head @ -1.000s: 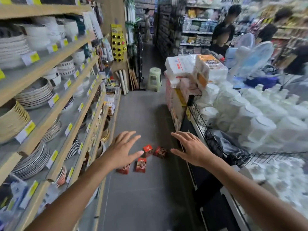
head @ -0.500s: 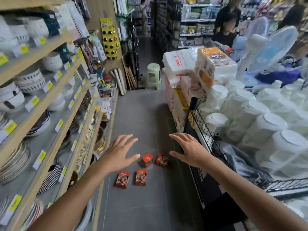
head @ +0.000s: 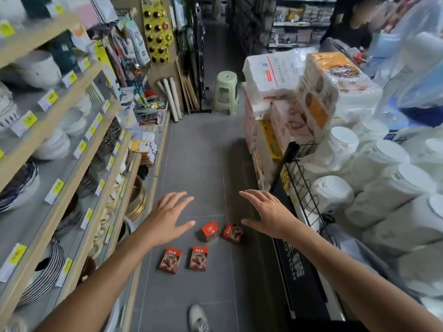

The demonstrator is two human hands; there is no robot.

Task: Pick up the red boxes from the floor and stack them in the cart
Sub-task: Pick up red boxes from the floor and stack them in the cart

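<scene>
I hold my left hand (head: 165, 219) and right hand (head: 271, 215) empty, fingers spread wide, above the four small red cardboard boxes (head: 208, 232) scattered on the grey tiled floor (head: 191, 152), ready to scoop them.

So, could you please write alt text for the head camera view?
Two bare hands, left and right, reach open and empty over four red boxes on a grey shop floor. Shelves of dishes line the left side; white jars fill the right.
</scene>
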